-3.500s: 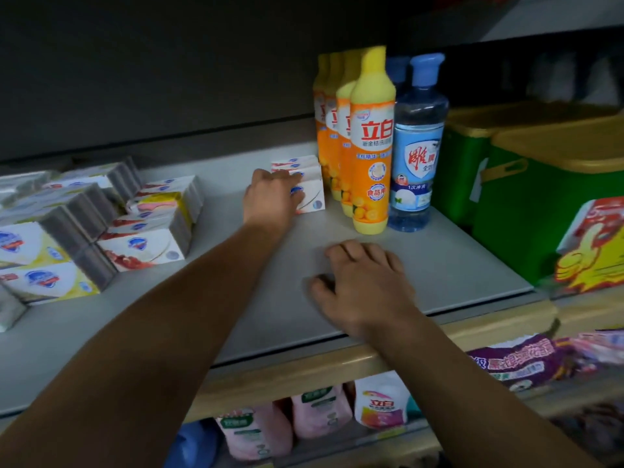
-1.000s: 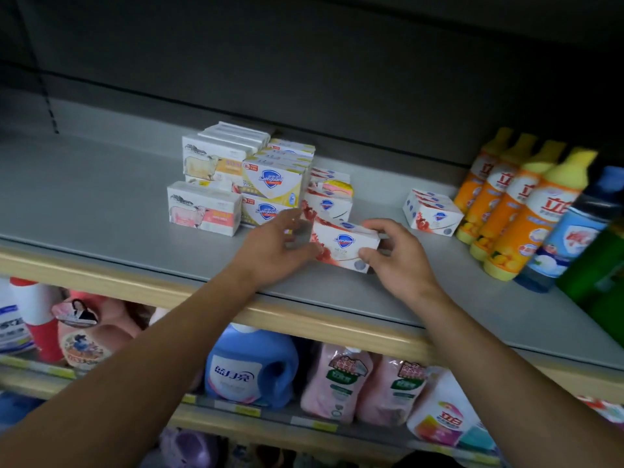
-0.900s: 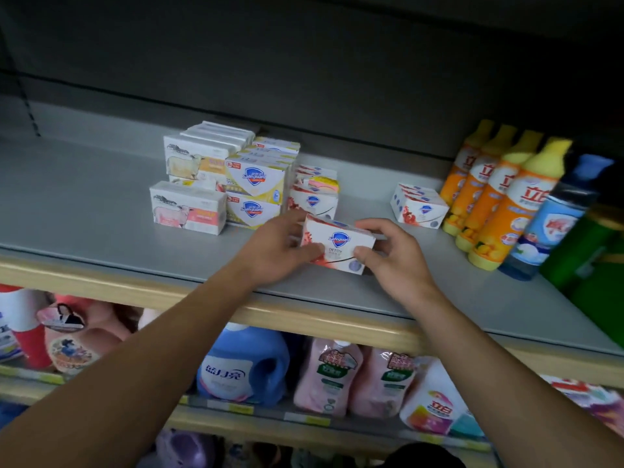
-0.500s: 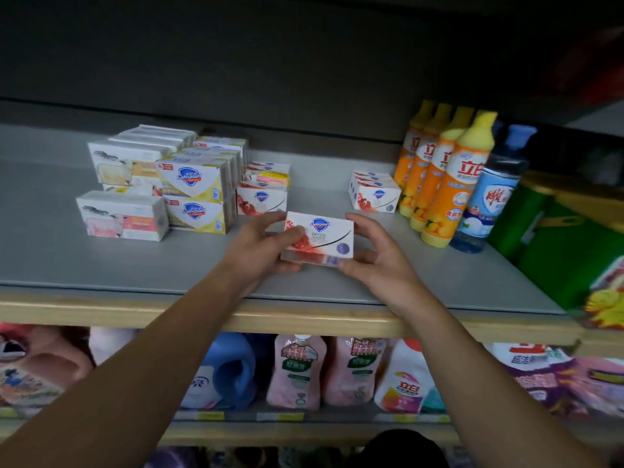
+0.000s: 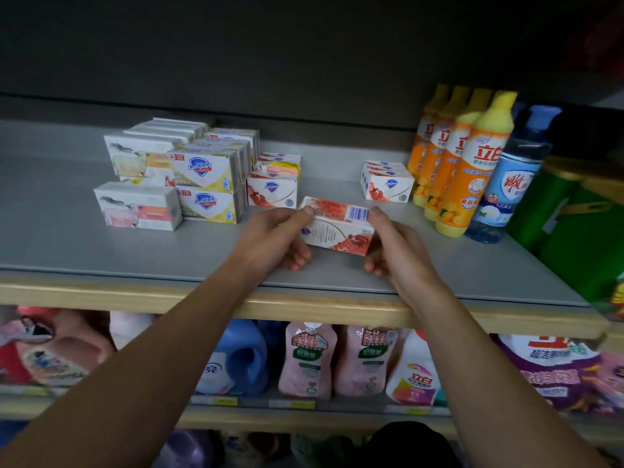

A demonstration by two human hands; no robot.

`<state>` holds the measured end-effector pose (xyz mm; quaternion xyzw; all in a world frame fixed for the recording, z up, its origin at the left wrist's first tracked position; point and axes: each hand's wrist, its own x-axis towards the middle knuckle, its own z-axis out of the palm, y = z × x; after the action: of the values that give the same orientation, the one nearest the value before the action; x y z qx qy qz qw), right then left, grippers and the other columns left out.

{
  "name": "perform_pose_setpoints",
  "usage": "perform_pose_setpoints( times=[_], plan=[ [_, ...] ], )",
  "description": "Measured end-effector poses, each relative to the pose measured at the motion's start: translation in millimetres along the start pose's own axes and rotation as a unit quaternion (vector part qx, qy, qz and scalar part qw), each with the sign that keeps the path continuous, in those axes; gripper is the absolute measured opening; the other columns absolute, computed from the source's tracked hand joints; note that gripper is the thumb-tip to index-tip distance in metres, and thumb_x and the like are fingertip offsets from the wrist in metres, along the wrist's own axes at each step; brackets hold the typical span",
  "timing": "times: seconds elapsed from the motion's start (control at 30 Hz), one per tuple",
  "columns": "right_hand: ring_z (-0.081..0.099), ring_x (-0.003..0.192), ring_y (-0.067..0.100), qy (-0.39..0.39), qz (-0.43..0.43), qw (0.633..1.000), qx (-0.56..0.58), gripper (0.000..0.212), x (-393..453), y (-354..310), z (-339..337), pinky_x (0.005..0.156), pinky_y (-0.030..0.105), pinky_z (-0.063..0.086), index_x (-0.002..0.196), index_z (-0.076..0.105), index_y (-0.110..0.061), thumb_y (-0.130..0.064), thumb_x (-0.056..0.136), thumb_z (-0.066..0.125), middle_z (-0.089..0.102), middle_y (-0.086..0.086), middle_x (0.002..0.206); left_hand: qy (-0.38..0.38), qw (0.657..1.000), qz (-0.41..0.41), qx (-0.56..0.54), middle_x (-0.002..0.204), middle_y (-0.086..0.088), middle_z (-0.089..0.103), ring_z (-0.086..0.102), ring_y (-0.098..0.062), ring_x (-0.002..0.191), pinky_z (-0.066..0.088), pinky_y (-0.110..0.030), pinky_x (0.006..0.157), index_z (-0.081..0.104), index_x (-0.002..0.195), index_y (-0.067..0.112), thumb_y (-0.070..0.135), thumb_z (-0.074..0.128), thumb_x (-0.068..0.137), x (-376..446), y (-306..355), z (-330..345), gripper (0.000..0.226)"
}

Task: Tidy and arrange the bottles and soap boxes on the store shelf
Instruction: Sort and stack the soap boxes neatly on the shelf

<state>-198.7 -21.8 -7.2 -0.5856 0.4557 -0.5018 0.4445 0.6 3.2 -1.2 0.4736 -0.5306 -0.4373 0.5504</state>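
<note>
Moved: half a second ago the soap box showed its front with the blue badge; now it is tipped so the barcode side faces up.
Soap box: the red and white soap box [image 5: 337, 228] is held up just over the gray shelf [image 5: 67, 244], near the front edge.
Left hand: the left hand [image 5: 273, 238] holds the left end of the box, with fingers on top and the thumb curled under it.
Right hand: the right hand [image 5: 395, 244] pinches the right end of the box the same way, right beside the barcode.
Behind the grip: a red and white box stack [image 5: 271, 192] sits just past the left hand's fingers.
Left of the grip: yellow Safeguard boxes [image 5: 206, 184] stand two high, touching the red stack's side. Farther left lie white boxes with pink and yellow ends [image 5: 138, 206].
Right and behind the grip: a small pile of red boxes [image 5: 388, 182] rests against the orange bottles.
Right of the grip: four orange bottles [image 5: 469, 163] with yellow caps stand in a row, and a clear bottle with a blue cap [image 5: 510, 184] stands beside the front one.
Far right: green tubs [image 5: 574, 231] with tan lids fill the end of the shelf.
Below the grip: pink pouches [image 5: 307, 359] and a blue jug [image 5: 243, 359] sit on the lower shelf.
</note>
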Motion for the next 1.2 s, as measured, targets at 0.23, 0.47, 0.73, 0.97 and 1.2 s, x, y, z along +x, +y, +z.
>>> perform_pose_setpoints(
  times=[0.23,0.47,0.73,0.97,1.2],
  plan=[
    [0.07,0.093,0.019,-0.072,-0.044,0.995,0.057,0.036,-0.6,6.2,-4.1,0.076,0.031,0.056,0.108,0.069,-0.032,-0.028,0.072,0.074,0.068,0.01,0.105,0.017,0.999,0.001,-0.051,0.094,-0.016,0.069,0.061,-0.028,0.055,0.053,-0.03,0.05,0.066,0.115,0.023,0.033,0.057,0.095,-2.0,2.6,0.5,0.024],
    [0.063,0.107,0.008,-0.038,-0.07,0.995,-0.066,0.035,6.3,13.6,-3.8,0.085,0.023,0.053,0.119,0.06,-0.04,-0.03,0.087,0.071,0.065,-0.01,0.117,-0.04,0.993,0.004,-0.108,0.079,-0.014,0.068,0.063,-0.026,0.057,0.058,-0.034,0.056,0.052,0.135,0.02,-0.007,0.057,0.088,-3.9,3.3,-5.1,0.054],
    [0.06,0.053,0.003,-0.011,-0.074,0.996,-0.04,0.021,2.1,12.2,-1.5,0.049,0.019,0.047,0.106,0.065,-0.028,-0.017,0.089,0.071,0.074,-0.013,0.09,-0.059,0.991,0.026,-0.115,0.096,-0.01,0.072,0.068,-0.027,0.063,0.06,-0.041,0.068,0.063,0.115,0.021,-0.006,0.058,0.088,-7.5,2.9,-2.7,0.039],
    [0.07,0.089,0.015,-0.063,-0.129,0.989,-0.043,0.044,-5.6,7.8,-3.7,0.075,0.028,0.057,0.11,0.063,-0.035,-0.001,0.083,0.072,0.066,-0.01,0.117,-0.005,0.991,0.029,-0.133,0.106,-0.011,0.067,0.069,-0.034,0.087,0.06,-0.044,0.08,0.066,0.101,0.019,0.014,0.063,0.09,-4.7,-0.7,-0.9,0.012],
    [0.068,0.104,0.007,-0.1,-0.124,0.986,-0.04,0.044,-9.3,5.9,-2.4,0.076,0.019,0.054,0.107,0.065,-0.03,0.006,0.081,0.071,0.059,-0.023,0.126,0.014,0.996,0.039,-0.082,0.135,-0.009,0.052,0.057,-0.028,0.121,0.054,-0.051,0.091,0.065,0.09,0.005,-0.004,0.063,0.087,-3.3,-2.4,-1.0,0.01]
  ],
)
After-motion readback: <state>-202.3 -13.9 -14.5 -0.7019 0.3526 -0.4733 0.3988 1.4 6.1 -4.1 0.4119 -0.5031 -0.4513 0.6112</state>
